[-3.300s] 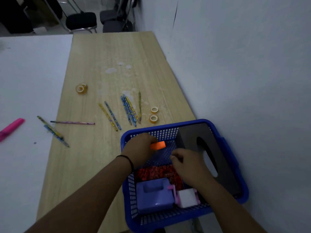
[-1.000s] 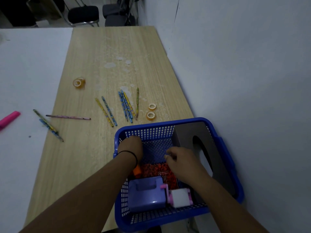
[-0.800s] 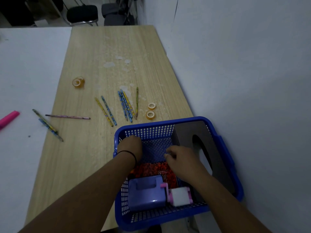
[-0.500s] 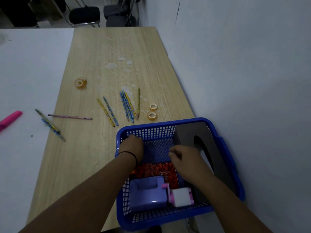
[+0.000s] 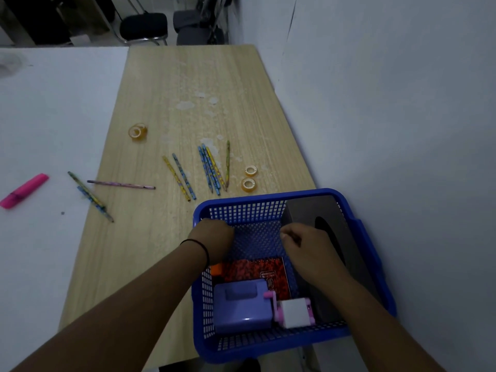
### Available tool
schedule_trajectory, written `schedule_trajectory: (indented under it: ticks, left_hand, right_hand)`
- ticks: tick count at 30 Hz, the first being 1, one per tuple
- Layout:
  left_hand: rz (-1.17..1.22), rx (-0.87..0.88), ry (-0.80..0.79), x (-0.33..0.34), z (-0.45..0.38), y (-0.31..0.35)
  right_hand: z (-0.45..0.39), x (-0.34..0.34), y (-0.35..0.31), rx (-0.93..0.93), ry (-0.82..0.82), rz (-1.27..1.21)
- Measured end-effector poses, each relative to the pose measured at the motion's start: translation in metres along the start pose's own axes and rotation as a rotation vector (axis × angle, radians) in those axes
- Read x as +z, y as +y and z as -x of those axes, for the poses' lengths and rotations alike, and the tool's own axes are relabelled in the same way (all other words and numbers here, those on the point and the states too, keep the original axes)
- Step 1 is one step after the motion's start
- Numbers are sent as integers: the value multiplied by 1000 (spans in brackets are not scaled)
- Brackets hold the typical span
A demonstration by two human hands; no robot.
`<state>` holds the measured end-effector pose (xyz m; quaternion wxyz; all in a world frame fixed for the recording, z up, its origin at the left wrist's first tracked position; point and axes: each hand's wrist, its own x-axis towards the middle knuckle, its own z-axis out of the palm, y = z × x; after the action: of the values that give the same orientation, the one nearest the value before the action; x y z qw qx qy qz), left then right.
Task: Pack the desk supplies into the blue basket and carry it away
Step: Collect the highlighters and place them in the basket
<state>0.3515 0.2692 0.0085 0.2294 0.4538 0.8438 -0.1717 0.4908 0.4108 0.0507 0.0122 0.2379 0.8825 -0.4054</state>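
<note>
Hands [image 5: 212, 237] stay inside basket [image 5: 362, 237]; orange marker [image 5: 217, 269] now released.

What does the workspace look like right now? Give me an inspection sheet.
Surface: wooden desk with pale stains, white table beside it.
Job's things: blue basket holds grey box, red notebook, purple device, orange marker; pencils and tape rolls lie outside; pink highlighter on the white table.
Clutter: nothing seen.
Grippers: left hand and right hand inside basket; grips unclear.
Cables: nothing seen.
Surroundings: wall on the right, chairs beyond.
</note>
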Motion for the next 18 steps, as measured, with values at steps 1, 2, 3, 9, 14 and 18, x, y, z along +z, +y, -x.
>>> schedule_trajectory:
  ticks: [1,2,3,9,14,18]
  left_hand:
    - [55,-16,28,-2,1,-2]
    - [124,-32,71,-4,3,-5]
    - [201,-49,139,-6,6,-9]
    - [736,-364,865,15,52,-66]
    - [940,-679,847,82,104,-135]
    - [1015,-866,817,142,148,-185]
  right_hand:
    - [-1,2,-3,-6,-6,13]
    - [-2,5,-5,-16,-11,24]
    - [-3,8,-9,-28,-15,34]
    - [-18,37,-52,-158,-33,116]
    - [-39,87,-109,-271,-69,158]
    - [-53,152,-169,-320,-186,201]
